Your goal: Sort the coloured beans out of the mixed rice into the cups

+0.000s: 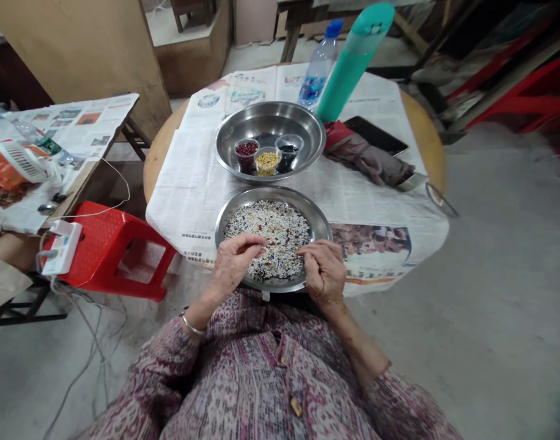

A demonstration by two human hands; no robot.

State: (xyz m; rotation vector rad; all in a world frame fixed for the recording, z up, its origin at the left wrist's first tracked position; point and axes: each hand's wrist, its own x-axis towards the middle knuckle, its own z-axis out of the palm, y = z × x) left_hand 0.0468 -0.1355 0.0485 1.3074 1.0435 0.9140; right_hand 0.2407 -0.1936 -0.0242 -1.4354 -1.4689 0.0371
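In front of me a shallow metal pan [326, 231] holds mixed grains [271, 229], mostly white, with yellow, dark red and black beans among them. Over its left edge reaches my left hand [236, 263], thumb and forefinger pinched together. My right hand [326, 270] is at the pan's right rim, its fingers closed in a pinch. What either pinch holds is too small to make out. Just behind stands a metal basin [271, 113] with three clear cups inside: red beans [246, 150], yellow beans [267, 160] and black beans [288, 150].
Newspaper [183, 201] covers the round table. At its back right are a water bottle [316, 70], a tall teal container [356, 64], a folded umbrella [367, 156] and a dark phone [376, 135]. A red stool [110, 244] with a power strip [63, 247] stands left.
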